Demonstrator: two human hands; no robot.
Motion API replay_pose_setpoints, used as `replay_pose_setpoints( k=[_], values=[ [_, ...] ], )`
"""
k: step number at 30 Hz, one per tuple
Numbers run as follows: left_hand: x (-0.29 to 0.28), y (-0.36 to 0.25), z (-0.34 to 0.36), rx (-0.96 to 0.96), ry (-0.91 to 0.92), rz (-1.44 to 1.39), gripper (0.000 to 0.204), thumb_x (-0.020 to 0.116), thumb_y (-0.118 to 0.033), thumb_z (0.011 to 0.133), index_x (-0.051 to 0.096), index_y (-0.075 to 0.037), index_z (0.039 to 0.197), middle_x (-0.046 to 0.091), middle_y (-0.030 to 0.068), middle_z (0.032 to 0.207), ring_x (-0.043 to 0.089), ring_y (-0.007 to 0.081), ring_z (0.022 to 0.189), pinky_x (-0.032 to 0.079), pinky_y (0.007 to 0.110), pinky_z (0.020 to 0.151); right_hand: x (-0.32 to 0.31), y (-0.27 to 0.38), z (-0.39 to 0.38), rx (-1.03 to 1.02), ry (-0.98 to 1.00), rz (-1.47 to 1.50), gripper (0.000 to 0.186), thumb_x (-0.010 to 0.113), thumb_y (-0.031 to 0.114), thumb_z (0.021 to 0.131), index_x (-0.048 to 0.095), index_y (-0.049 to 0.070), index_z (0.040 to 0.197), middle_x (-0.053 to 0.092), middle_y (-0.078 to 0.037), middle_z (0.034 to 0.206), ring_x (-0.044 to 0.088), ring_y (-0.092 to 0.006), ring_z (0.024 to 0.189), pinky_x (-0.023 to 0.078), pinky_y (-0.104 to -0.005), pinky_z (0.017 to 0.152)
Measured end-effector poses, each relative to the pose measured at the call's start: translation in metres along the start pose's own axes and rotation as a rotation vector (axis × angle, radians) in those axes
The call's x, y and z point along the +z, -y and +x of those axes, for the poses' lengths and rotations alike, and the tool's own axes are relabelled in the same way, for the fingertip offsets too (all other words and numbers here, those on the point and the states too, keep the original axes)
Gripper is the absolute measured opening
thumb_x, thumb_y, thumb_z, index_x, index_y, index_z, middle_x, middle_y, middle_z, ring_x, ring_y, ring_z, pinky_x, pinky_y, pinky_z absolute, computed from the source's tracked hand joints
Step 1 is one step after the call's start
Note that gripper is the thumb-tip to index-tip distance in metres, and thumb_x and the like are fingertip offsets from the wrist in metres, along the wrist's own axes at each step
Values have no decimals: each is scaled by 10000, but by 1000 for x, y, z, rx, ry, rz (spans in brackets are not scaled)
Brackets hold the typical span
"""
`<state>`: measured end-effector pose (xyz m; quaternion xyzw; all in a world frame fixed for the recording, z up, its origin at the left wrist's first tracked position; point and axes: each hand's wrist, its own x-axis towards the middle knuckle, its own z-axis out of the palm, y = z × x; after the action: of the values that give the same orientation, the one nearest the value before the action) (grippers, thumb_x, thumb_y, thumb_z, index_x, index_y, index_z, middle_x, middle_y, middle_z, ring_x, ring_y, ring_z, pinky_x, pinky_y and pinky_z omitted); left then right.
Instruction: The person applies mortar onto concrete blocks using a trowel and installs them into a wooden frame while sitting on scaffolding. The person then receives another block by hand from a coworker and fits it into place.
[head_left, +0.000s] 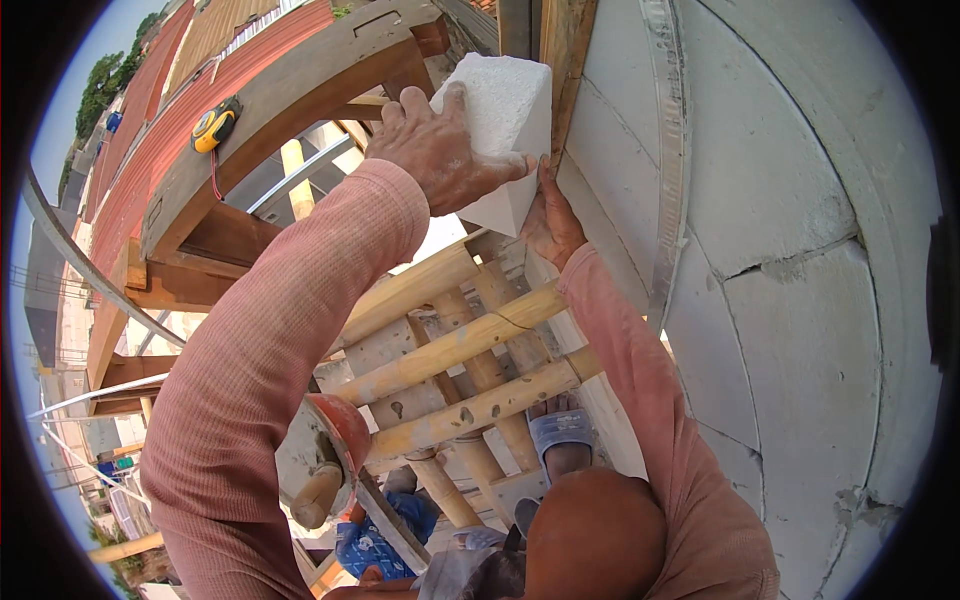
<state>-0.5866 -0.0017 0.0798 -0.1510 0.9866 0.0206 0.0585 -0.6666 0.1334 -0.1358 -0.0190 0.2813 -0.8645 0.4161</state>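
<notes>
Holding a white aerated concrete block (500,120) up against the block wall (780,200), beside a timber post (563,60). Left hand (440,150) clamps over its top face; right hand (548,222) cups the lower corner, fingers flat. Footing is a bamboo scaffold (470,350). Risk: grip slips, the block drops through the poles onto the person in blue (385,540) below. A yellow tape measure (215,127) at the beam's edge could also fall.

Ribbed salmon-pink long sleeves (270,370), grey strap sandal (560,428), rust-orange trousers (595,535).
</notes>
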Motion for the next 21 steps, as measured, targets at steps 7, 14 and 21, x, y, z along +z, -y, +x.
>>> replay_pose_setpoints(
  k=[7, 14, 21],
  values=[
    [18, -10, 7, -24, -49, -86, 1198, 559, -870, 802, 355, 51, 1541, 478, 336, 1259, 557, 474, 1225, 479, 551, 1024, -24, 11, 44, 53, -72, -49, 794, 644, 627, 954, 434, 103, 1512, 565, -105, 1415, 580, -240, 1288, 505, -404, 1067],
    [18, -11, 36, -34, -223, 127, 1107, 458, -903, 838, 511, -2, 1479, 567, 244, 1232, 577, 397, 1204, 491, 504, 1008, -7, 5, 78, -58, -112, -7, 646, 568, 575, 1023, 521, 90, 1447, 660, -88, 1256, 670, -231, 1098, 552, -368, 967],
    [-38, -27, 66, 81, -50, 704, 856, 385, -803, 938, 601, -157, 1455, 451, 180, 1505, 332, 401, 1458, 255, 546, 1195, 0, -3, 111, -176, -156, 124, 643, 551, 591, 1023, 514, 98, 1435, 636, -103, 1325, 642, -260, 1179, 535, -403, 1006]
  ],
)
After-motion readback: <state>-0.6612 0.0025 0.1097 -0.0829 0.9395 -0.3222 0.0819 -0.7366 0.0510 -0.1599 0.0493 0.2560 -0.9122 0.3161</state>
